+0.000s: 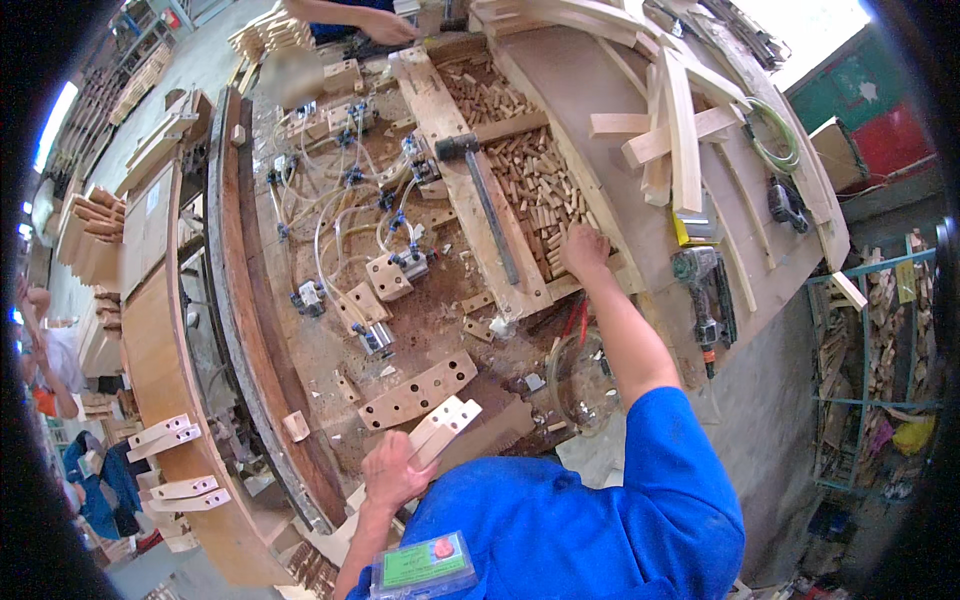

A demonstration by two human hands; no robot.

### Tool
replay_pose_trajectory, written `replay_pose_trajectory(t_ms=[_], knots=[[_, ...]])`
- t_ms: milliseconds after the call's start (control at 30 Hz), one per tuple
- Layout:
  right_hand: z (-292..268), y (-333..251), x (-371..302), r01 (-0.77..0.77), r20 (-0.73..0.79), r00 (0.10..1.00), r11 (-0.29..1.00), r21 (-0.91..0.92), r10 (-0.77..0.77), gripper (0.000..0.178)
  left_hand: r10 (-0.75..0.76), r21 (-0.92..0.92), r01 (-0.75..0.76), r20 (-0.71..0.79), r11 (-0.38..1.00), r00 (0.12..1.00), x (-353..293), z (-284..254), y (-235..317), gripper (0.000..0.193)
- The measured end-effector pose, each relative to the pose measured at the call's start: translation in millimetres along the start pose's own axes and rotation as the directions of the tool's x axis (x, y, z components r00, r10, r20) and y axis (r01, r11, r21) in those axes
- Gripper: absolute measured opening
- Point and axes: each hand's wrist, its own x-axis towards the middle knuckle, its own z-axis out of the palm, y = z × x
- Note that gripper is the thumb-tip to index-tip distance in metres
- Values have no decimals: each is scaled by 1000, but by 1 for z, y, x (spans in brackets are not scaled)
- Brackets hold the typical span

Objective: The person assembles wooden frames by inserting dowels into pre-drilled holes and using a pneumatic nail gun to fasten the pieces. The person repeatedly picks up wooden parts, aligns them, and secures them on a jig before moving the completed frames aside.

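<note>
My left hand [393, 470] is closed around pale wooden bars [440, 432] with drilled holes in their ends, held low in front of me. The bars lie side by side and point up and to the right. My right arm reaches forward to a wooden tray [622, 262] full of short wooden dowels [535, 185]. At the tray's near right corner my right hand [585, 250] is curled over the dowels, and whatever its fingers hold is hidden. A black-headed mallet [458, 147] rests along the wooden board at the tray's left.
Left of the tray spreads a clamping jig with clear air hoses [345, 225]. A drilled wooden block [418, 390] lies nearer. To the right are a power drill [697, 290], a yellow box [695, 225] and stacked wooden strips [680, 135]. Another person's hand [388, 27] shows at the far edge.
</note>
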Motion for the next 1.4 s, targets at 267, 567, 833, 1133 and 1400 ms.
replay_pose_trajectory(t_ms=[267,567,833,1133,1400], knots=[[-9,-13,-40,135,-71,991,866,481,-115,22,74,28,-72,-61,997,995,14,55,-1,50],[8,-49,-262,357,270,734,692,627,-623,18,169,45,-165,-86,985,982,19,75,-9,51],[19,-52,-293,363,199,712,595,716,-674,18,170,60,-164,-112,985,979,18,77,-10,46],[25,-67,-297,336,217,716,601,725,-663,19,156,10,-156,-106,988,982,17,75,-10,44],[41,-74,-305,208,351,770,729,652,-533,29,142,74,-141,-10,987,990,20,74,-9,49]])
